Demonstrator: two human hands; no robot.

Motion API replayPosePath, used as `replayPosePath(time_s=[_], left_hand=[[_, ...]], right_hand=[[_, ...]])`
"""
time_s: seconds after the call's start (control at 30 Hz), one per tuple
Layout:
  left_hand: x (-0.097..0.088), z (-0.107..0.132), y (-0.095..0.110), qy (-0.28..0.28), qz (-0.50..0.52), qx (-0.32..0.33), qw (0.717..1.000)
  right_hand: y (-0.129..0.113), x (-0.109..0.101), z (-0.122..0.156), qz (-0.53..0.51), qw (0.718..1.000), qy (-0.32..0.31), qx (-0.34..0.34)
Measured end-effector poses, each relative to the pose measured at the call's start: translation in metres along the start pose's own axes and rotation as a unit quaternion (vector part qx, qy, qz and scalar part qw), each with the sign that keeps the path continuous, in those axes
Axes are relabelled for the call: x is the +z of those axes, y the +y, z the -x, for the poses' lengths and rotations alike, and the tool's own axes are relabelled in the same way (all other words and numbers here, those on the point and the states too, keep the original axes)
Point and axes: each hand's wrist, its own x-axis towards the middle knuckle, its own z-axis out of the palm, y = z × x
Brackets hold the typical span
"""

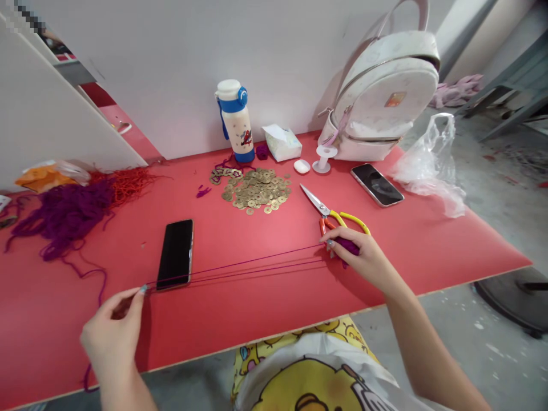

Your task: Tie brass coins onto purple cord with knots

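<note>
Purple cord stretches in two strands across the red table between my hands. My left hand pinches it at the left, just below a black phone. More cord trails from below that hand off toward a tangled purple pile. On the right, my right hand is closed on the other end, with a purple bundle under its fingers. Right beside it lie scissors with yellow handles, and orange-red handles of a second tool, partly hidden by the hand.
Brass coins with holes are heaped at mid-table. Behind stand a bottle, a tissue pack, a white spool and a backpack. A second phone and a plastic bag lie right; purple cord lies left.
</note>
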Motion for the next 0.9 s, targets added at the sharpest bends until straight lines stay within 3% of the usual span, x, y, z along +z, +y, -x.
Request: replayPosePath(time_s=[0.2,0.43,0.63,0.9], left_hand=[[-0.009,0.005,0.018,-0.018,-0.103,0.038,0.994],[-0.013,0.005,0.007,-0.037,-0.157,0.075,0.984],[-0.019,0.009,0.002,-0.074,-0.189,0.05,0.978],[-0.035,0.013,0.01,-0.169,-0.271,0.003,0.948]], right_hand=[[-0.005,0.017,-0.004,0.067,0.996,-0.023,-0.055],[-0.006,0.021,-0.007,0.108,0.993,-0.009,-0.051],[0.003,0.016,-0.008,0.112,0.989,0.038,-0.085],[-0.001,0.016,-0.013,0.118,0.989,0.024,-0.083]])
